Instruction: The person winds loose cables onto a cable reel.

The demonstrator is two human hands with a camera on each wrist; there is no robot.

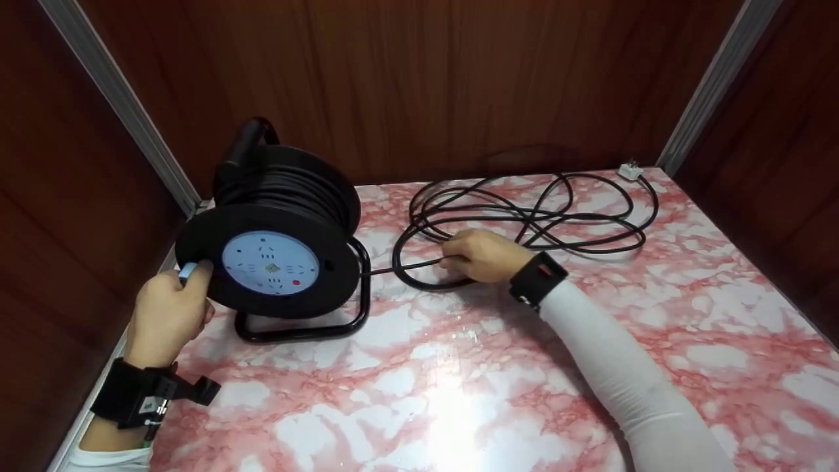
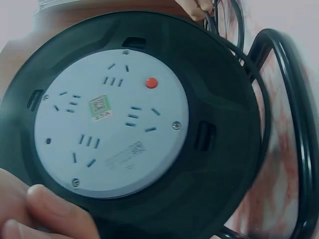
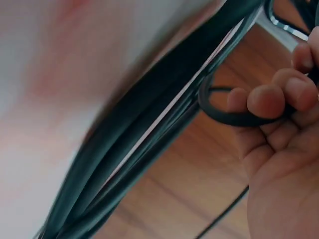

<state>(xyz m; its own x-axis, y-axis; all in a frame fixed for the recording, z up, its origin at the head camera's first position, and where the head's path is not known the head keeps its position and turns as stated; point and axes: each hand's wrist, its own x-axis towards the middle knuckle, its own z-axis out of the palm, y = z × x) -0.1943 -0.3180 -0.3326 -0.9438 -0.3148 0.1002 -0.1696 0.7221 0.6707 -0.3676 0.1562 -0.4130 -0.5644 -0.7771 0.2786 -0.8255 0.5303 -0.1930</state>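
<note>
A black cable reel (image 1: 196, 239) with a pale socket plate (image 1: 271, 262) stands on its tube frame at the table's left. My left hand (image 1: 167, 311) grips the light-coloured crank knob (image 1: 188, 269) at the reel's left rim; the knob is out of sight in the left wrist view. To the right of the reel, my right hand (image 1: 485, 254) holds the black cable (image 1: 419, 264) that runs from the reel. In the right wrist view, curled fingers (image 3: 266, 101) wrap round that cable. Black cable is also wound on the drum (image 1: 295, 190).
Loose loops of cable (image 1: 537, 216) lie across the table's back right, ending in a white plug (image 1: 630, 172) near the far corner. Brown wood-grain panels (image 1: 419, 85) enclose the back and sides of the red-and-white marbled table (image 1: 367, 400).
</note>
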